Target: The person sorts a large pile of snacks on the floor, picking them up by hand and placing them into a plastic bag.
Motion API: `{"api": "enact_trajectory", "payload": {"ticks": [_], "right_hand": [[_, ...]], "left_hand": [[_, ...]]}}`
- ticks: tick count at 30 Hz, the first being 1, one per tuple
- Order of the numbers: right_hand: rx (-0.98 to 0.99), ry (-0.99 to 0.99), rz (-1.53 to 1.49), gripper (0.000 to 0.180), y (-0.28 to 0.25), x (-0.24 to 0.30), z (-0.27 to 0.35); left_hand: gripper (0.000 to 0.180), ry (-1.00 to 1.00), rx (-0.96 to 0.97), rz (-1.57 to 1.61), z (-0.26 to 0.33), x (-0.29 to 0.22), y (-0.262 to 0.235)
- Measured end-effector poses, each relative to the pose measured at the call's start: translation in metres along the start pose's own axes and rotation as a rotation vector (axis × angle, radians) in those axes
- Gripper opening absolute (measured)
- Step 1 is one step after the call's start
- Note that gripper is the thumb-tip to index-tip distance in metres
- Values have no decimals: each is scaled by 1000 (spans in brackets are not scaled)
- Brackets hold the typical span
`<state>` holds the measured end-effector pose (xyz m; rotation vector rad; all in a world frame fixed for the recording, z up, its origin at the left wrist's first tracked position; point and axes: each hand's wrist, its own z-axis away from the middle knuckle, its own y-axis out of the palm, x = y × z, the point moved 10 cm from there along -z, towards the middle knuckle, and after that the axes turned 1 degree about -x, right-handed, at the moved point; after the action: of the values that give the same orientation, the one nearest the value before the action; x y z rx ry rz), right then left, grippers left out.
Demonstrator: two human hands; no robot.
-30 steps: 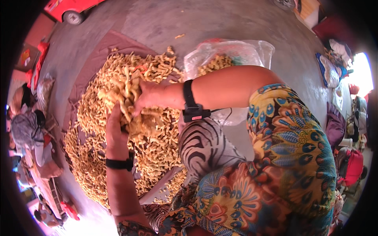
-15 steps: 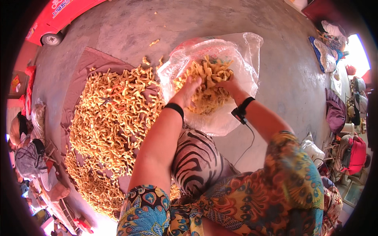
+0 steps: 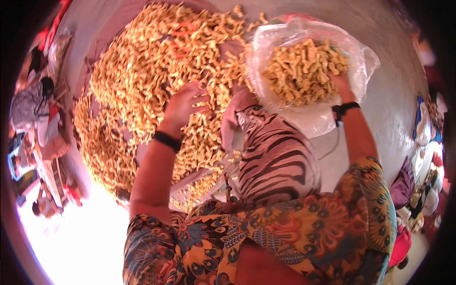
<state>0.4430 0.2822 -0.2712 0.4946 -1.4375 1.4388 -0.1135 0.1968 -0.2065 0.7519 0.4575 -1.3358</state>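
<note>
A wide heap of short, crooked, tan-yellow pieces (image 3: 142, 57) lies spread on a brown-red cloth (image 3: 108, 29); I cannot tell what kind they are. Over the heap's right part is my left hand (image 3: 184, 105), empty, its fingers apart. To the right stands a clear plastic bag (image 3: 311, 124), its mouth spread wide, holding a mound of the same pieces (image 3: 304, 71). My right hand (image 3: 340, 84) reaches inside the bag at the mound's right side. Its fingertips are partly hidden among the pieces.
My knee in zebra-striped trousers (image 3: 278, 156) is between the heap and the bag. A red looped thing (image 3: 185, 29) lies in the heap. Far left, a person in grey (image 3: 31, 104) is near a wooden bench (image 3: 50, 171). Bags and cloths (image 3: 403, 185) line the right side.
Both hands were together at the pieces in the bag. My left hand has moved left over the heap, while the right stays at the bag. The view has shifted, so everything sits differently.
</note>
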Motion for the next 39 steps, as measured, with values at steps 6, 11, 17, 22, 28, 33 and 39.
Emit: {"api": "enact_trajectory", "payload": {"ticks": [6, 11, 17, 22, 28, 33, 39], "right_hand": [[93, 209, 459, 77, -46, 86, 62], [183, -383, 504, 35, 7, 169, 63], [943, -532, 494, 9, 260, 229, 161], [1673, -690, 701, 10, 398, 193, 285], [1758, -568, 777, 11, 441, 154, 322], [1777, -651, 826, 13, 450, 156, 333], [1978, -974, 1035, 12, 450, 98, 389]], "left_hand": [[23, -318, -496, 115, 123, 147, -215], [26, -517, -496, 461, 156, 319, -210], [19, -639, -289, 319, 125, 357, -120], [26, -765, -136, 214, 102, 380, -119], [18, -563, -345, 664, 89, 327, -121], [13, -250, -319, 786, 97, 271, -125], [21, -723, -256, 544, 113, 358, -87]]}}
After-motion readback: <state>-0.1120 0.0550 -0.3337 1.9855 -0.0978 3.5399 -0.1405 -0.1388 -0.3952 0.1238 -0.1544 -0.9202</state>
